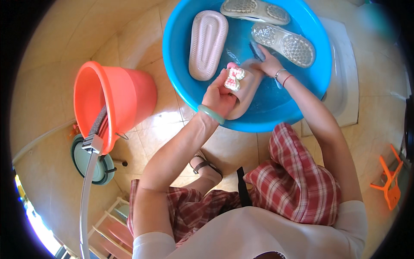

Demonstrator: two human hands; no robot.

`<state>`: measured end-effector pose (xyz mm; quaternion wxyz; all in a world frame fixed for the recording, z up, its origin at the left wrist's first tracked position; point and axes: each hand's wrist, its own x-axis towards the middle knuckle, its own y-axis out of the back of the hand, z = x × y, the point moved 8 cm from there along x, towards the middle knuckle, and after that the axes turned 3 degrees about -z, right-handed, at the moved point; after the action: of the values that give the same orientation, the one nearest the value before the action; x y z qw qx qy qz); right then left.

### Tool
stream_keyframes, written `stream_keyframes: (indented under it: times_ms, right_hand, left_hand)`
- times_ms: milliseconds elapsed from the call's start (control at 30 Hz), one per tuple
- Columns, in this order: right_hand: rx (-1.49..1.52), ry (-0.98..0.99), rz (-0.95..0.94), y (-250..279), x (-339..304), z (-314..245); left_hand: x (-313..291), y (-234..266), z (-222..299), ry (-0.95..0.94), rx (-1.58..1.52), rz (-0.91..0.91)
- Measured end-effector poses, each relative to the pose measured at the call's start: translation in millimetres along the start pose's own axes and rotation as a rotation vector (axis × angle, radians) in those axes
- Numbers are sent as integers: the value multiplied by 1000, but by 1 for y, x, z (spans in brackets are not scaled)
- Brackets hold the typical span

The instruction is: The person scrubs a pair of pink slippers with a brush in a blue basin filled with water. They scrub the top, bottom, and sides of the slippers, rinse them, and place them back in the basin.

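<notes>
At the far left we see a clear hose (85, 203) rising from the lower edge and hooking over the rim of an orange bucket (125, 97), which stands on the tiled floor (64, 64). Just below the bucket lies a round green lid (82, 162), partly tucked under it.

Moving right, we come to a large blue basin (189, 82) holding water. Inside it, toward its left, a pink slipper (208, 43) lies sole up. Our left hand (221, 97) is closed around a second pink slipper (246, 93), gripping it at the basin's near rim; this slipper carries a pale bow (234, 78) on its strap, and its toe end points into the water. A green bangle (211, 114) sits on that wrist.

Our right hand (269, 64) rests on the far end of the same slipper, fingers curled over a dark brush (257, 51) pressed against it; most of the brush is hidden. Two thin bracelets (283, 77) circle that wrist.

Further back and to the right in the basin, two clear sandals (282, 43) lie sole up, one just behind the other. At the far right edge an orange plastic piece (388, 179) stands on the floor, well apart from the basin.
</notes>
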<state>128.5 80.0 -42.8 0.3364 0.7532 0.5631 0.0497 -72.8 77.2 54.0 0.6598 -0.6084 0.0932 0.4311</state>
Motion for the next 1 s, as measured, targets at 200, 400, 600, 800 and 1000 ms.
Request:
stream_keyframes:
  times_ms: [200,400,600,800,1000]
  right_hand:
    - [187,-319,-359,16,5,12]
    - [212,-505,-563,-4,14,16]
    - [137,-208,-175,-2,-9,-4]
    - [-397,-161,-18,4,-43,8]
    - [-369,-54,184,0,-105,-56]
  left_hand:
    - [-73,-11,46,244,923,146]
    - [-89,-47,31,-376,2092,-194]
    - [-35,29,75,-431,1457,-173]
    - [-25,55,31,310,513,72]
    - [-7,72,17,240,399,235]
